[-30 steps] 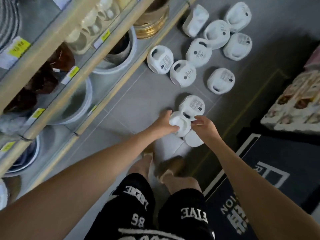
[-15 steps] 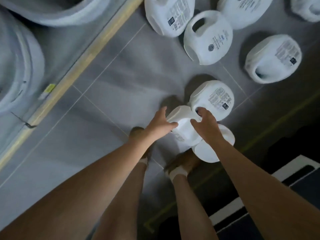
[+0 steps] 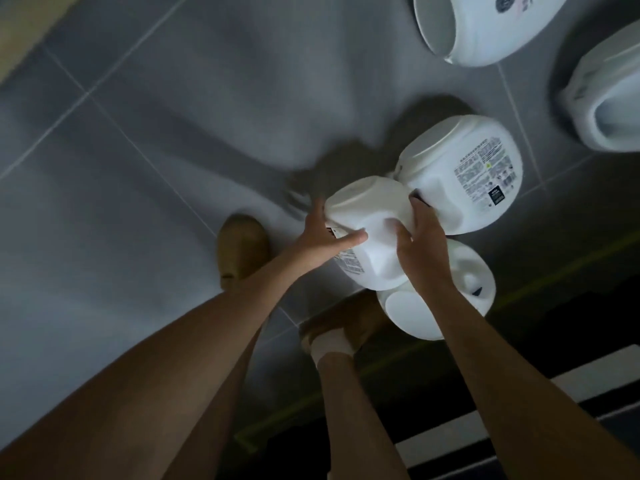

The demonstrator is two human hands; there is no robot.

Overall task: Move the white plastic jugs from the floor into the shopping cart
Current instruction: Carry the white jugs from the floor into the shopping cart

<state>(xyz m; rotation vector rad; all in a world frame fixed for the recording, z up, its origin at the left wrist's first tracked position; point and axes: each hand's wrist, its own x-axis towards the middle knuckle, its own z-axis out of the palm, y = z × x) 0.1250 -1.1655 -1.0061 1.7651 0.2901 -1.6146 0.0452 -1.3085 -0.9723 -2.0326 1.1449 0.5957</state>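
A white plastic jug (image 3: 372, 230) lies between my two hands, just above the grey floor. My left hand (image 3: 323, 237) grips its left side, thumb laid across the front. My right hand (image 3: 424, 244) grips its right side, fingers curled over the top edge. Behind it a second jug (image 3: 464, 171) with a printed label lies on the floor, touching the held one. A third jug (image 3: 426, 306) lies underneath my right wrist, partly hidden. Two more jugs, one at the top (image 3: 485, 26) and one at the right edge (image 3: 606, 102), lie farther off. No shopping cart is in view.
My two feet in tan shoes, the left (image 3: 242, 251) and the right (image 3: 349, 323), stand right below the jugs. A dark mat with a white stripe (image 3: 519, 427) covers the lower right. A wooden shelf base (image 3: 24, 32) crosses the top left corner.
The camera has dropped much closer to the floor. Both hands have closed further round the nearest jug, which now sits tilted between them.
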